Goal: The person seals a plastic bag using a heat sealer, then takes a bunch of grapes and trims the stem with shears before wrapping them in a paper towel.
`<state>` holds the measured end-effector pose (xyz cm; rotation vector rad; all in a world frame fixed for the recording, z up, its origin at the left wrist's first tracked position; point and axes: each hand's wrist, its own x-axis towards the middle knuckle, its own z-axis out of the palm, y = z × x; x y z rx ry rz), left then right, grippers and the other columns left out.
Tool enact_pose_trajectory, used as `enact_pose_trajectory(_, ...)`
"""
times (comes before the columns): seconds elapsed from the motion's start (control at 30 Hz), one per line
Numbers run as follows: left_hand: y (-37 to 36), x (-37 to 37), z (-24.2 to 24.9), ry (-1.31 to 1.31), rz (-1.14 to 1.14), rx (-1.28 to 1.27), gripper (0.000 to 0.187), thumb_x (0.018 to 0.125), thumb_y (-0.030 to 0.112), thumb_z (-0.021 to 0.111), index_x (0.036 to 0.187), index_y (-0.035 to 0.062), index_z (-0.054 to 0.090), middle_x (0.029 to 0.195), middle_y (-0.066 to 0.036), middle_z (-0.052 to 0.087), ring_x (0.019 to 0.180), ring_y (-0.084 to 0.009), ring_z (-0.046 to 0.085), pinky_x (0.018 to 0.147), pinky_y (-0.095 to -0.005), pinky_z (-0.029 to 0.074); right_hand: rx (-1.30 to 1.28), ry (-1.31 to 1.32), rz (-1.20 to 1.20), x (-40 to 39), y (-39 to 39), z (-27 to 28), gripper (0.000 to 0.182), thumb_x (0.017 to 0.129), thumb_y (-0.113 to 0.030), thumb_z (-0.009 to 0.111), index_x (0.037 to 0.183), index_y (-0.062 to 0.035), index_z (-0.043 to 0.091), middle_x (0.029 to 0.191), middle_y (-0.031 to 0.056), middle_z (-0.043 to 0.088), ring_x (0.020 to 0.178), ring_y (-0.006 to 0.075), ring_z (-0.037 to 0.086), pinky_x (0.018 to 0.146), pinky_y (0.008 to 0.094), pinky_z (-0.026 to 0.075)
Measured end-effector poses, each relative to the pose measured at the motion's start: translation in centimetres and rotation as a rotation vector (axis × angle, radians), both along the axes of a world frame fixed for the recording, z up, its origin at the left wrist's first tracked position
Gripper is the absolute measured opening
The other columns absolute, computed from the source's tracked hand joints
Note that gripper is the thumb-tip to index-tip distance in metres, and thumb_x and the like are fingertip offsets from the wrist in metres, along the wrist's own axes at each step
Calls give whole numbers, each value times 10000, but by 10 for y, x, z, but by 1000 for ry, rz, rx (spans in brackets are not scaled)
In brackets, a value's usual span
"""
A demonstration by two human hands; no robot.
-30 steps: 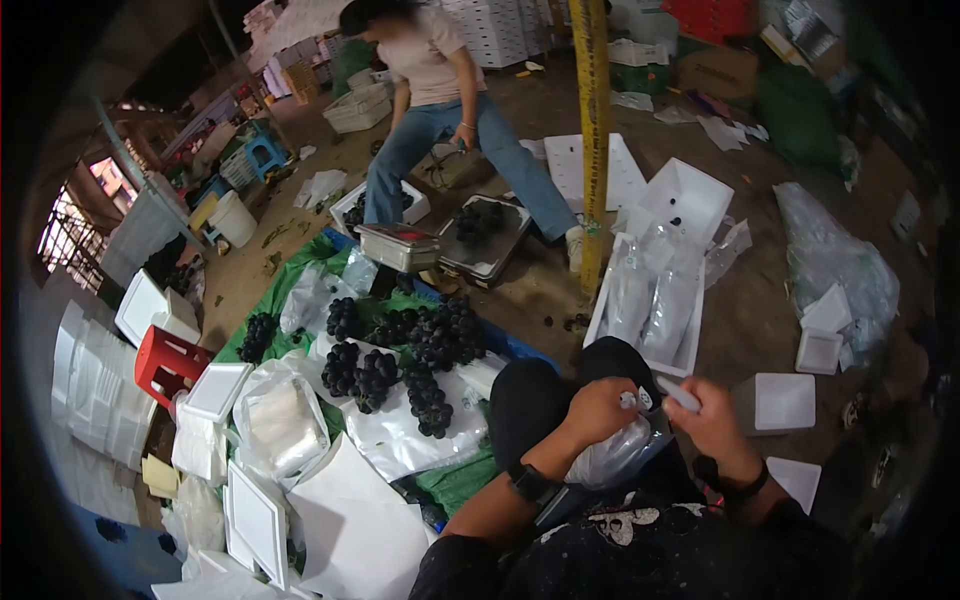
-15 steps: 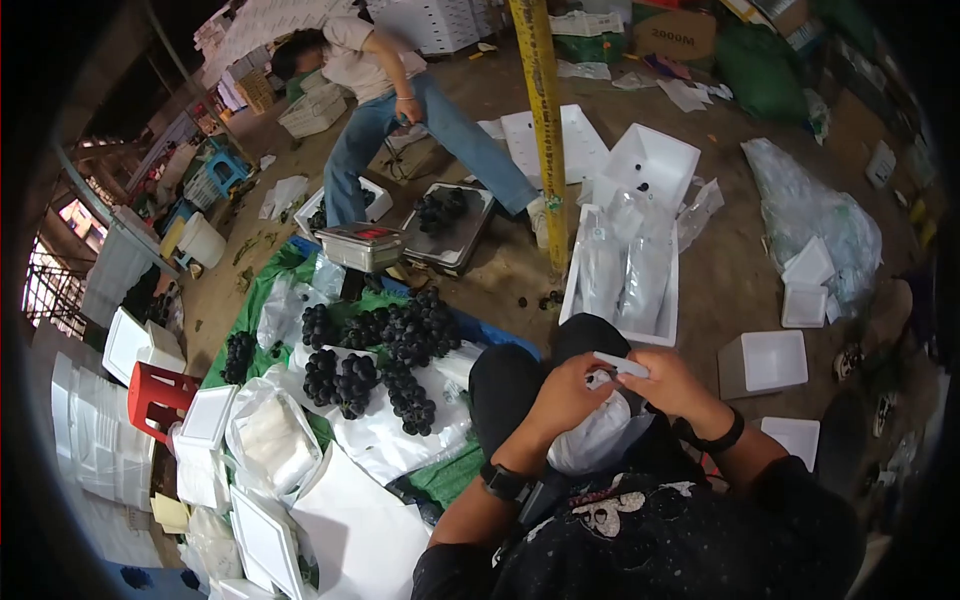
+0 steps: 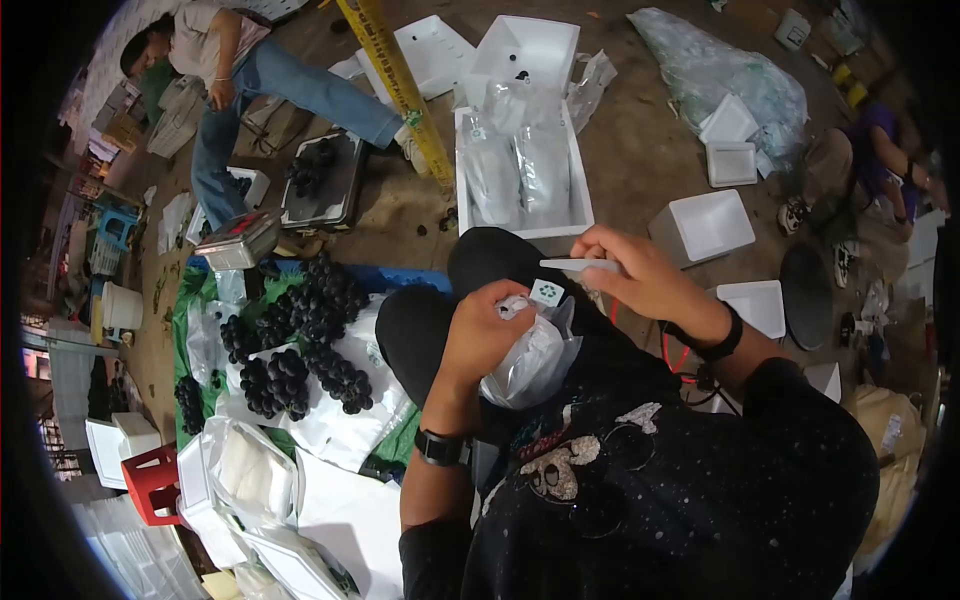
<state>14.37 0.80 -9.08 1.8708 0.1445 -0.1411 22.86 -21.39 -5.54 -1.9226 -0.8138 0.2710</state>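
My left hand [image 3: 482,335] is closed around the gathered top of a clear plastic bag [image 3: 535,365] in my lap. Something white and crumpled fills the bag, and a small label with a green recycling mark sits near its top. In my right hand [image 3: 622,268], just above and to the right of the bag, is a flat, narrow white strip-like tool [image 3: 572,265], whose exact kind I cannot make out. It points left, apart from the bag. Left of my knees, bunches of dark grapes [image 3: 275,385] lie on white plastic sheeting [image 3: 385,420].
Ahead, a white foam box [image 3: 583,195] holds bagged bundles beside a yellow post [image 3: 395,85]. A scale with grapes [image 3: 325,185] stands near a person [image 3: 270,80]. Foam boxes [image 3: 705,225] and another person [image 3: 880,160] are at right. A red cord [image 3: 672,352] hangs by my forearm.
My hands have moved apart: the right, with the white tool, is now lifted off the bag top. The view has swung to the right, bringing a second person into sight.
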Motion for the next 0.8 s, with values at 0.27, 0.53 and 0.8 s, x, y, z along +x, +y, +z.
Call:
enact_pose_trajectory(0.27, -10, 0, 12, 18, -3, 62, 253, 766, 210, 741, 920, 17, 687, 865, -126, 678, 817, -249, 661, 761, -312, 502, -252, 45, 155, 23, -2, 21, 358, 867, -373, 659, 963, -28, 655, 776, 123, 630, 728, 245, 612, 663, 360, 466)
enact_pose_trajectory(0.53, -3, -4, 10, -327, -69, 145, 260, 763, 183, 755, 949, 9, 699, 931, -152, 678, 881, -305, 654, 796, -340, 500, -327, 262, 380, 31, 22, 13, 356, 839, -352, 675, 959, -17, 672, 759, 155, 639, 720, 234, 623, 658, 356, 463)
enact_pose_trajectory(0.8, -2, -4, 7, -199, -73, 148, 208, 773, 38, 711, 969, -23, 676, 913, -108, 708, 841, -133, 656, 773, -265, 497, -278, 108, 298, 13, 32, 11, 344, 777, -324, 713, 928, -20, 657, 772, 179, 628, 725, 329, 613, 645, 380, 453)
